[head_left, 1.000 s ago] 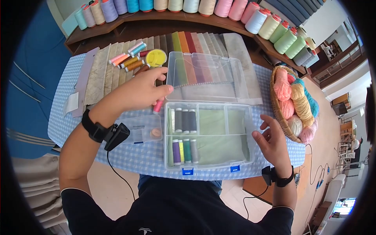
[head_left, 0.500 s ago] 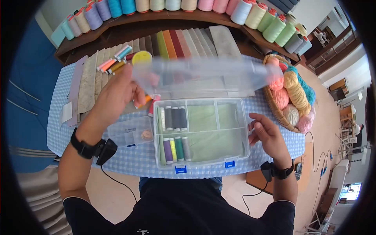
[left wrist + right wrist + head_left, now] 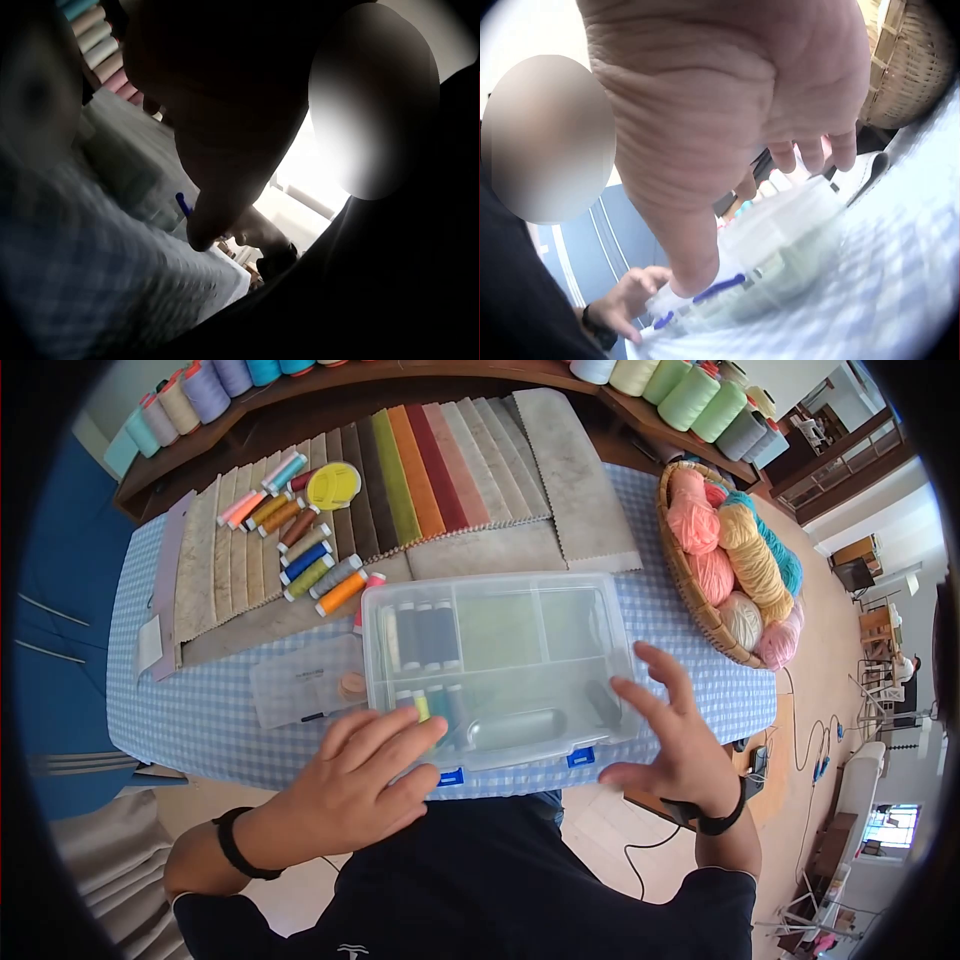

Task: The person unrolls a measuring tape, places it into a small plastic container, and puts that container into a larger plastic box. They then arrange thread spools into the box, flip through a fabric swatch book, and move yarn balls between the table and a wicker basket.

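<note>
A clear plastic box lies on the checked cloth with its lid down over the compartments. Grey thread spools and a yellow one show through the lid at the left side. Over the front left corner is my left hand, fingers extended, fingertips at the lid's edge near one blue latch. My right hand is beside the right edge with fingers and thumb spread, close to the other blue latch. Both latches hang out from the front, and in the right wrist view the right palm holds nothing.
Loose thread spools and a round yellow container lie on a fabric swatch book. Left of the box is a small clear case. A wicker basket of yarn stands at the right; thread cones line the back shelf.
The lid, which lay open behind the box, has swung forward and down onto it. My left hand has come from the back to the front left corner. The right hand has spread its fingers.
</note>
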`<state>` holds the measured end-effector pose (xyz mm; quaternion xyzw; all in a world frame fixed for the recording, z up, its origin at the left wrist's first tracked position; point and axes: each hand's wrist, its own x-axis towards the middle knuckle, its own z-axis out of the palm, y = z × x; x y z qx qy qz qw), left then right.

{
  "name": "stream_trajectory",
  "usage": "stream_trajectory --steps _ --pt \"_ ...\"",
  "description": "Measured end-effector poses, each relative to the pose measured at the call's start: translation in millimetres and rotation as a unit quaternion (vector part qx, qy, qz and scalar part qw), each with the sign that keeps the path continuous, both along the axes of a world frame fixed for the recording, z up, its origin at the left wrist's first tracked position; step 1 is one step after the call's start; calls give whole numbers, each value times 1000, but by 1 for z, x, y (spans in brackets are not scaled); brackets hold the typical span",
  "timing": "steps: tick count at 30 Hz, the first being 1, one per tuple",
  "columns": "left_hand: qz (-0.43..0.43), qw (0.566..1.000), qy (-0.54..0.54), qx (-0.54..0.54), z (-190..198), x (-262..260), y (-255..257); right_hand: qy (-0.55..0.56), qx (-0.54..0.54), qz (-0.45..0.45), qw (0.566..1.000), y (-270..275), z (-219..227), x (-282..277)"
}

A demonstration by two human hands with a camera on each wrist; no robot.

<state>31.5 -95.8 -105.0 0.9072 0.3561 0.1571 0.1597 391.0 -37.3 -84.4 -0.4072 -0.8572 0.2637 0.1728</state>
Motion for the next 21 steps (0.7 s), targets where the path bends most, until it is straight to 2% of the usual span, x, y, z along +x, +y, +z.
stream_trajectory --steps 2,5,11,21 --pt "7 993 8 121 -19 5 0 -66 53 44 995 -3 -12 -8" --pt "20 985 4 169 -27 12 3 -52 88 23 994 -4 -24 -9" --pt "46 993 -58 95 -15 17 8 6 90 11 996 -2 -27 -8" --pt "61 995 -60 44 -11 13 12 27 62 1 998 -4 -31 -10"
